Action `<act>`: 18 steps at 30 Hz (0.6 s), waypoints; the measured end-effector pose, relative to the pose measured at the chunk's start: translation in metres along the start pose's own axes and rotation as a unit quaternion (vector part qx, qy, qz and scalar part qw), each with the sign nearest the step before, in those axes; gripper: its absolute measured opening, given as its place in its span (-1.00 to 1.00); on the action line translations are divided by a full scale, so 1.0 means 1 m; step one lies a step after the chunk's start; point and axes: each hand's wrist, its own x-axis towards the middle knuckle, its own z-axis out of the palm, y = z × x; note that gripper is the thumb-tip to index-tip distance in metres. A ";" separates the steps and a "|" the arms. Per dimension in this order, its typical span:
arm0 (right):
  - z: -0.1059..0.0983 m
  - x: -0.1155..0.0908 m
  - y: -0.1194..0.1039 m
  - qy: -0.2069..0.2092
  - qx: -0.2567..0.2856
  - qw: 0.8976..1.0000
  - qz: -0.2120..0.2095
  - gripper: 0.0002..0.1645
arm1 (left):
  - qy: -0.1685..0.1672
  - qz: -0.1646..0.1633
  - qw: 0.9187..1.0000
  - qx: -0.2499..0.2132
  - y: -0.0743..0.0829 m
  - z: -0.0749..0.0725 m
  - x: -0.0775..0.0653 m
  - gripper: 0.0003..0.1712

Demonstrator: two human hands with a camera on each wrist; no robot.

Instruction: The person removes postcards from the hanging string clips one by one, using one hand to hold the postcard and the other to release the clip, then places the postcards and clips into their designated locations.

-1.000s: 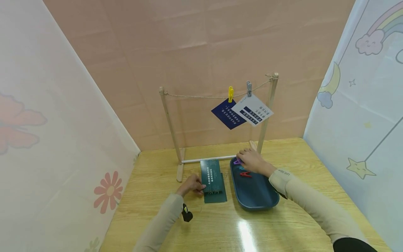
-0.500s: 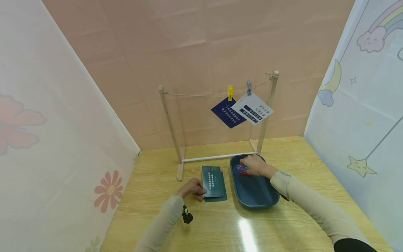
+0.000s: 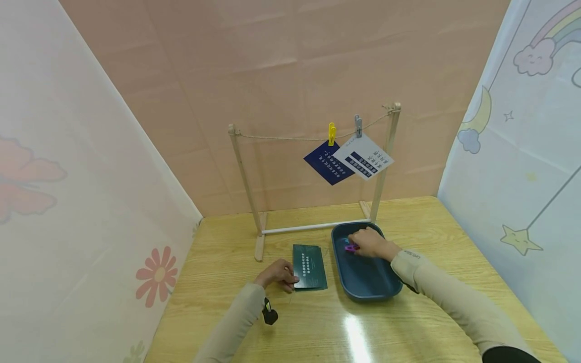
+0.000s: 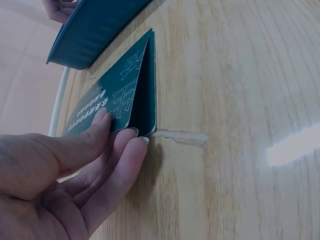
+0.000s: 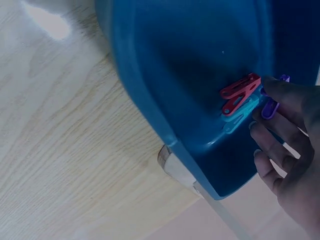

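My left hand (image 3: 279, 275) pinches the near left corner of a dark green card (image 4: 112, 92) with white lettering. Thumb on top, fingers underneath, it keeps that card tilted up from a second green card (image 4: 148, 100) below. Inside the dark blue tray (image 3: 367, 287), my right hand (image 3: 369, 243) pinches a purple clothespin (image 5: 271, 108) between thumb and finger. Close under those fingertips, a red clothespin (image 5: 240, 92) and a light blue one (image 5: 241, 115) lie on the tray floor, the red partly over the blue.
Behind stands a wooden frame (image 3: 245, 179) with a string (image 3: 281, 138) across its top. From the string, a yellow clothespin (image 3: 332, 134) holds a navy card (image 3: 328, 164), and a grey one (image 3: 358, 127) holds a white card (image 3: 367, 156). A white bar (image 3: 308, 228) joins the frame's feet.
The upper green card has come toward me and down, nearly lining up with the lower one. My right hand has shifted right and nearer with the purple clothespin, over the other clothespins.
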 end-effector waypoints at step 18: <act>0.004 -0.007 -0.002 -0.033 -0.002 0.999 0.009 -0.70 | 0.016 -0.052 0.999 -0.002 -0.002 0.004 0.002 -0.73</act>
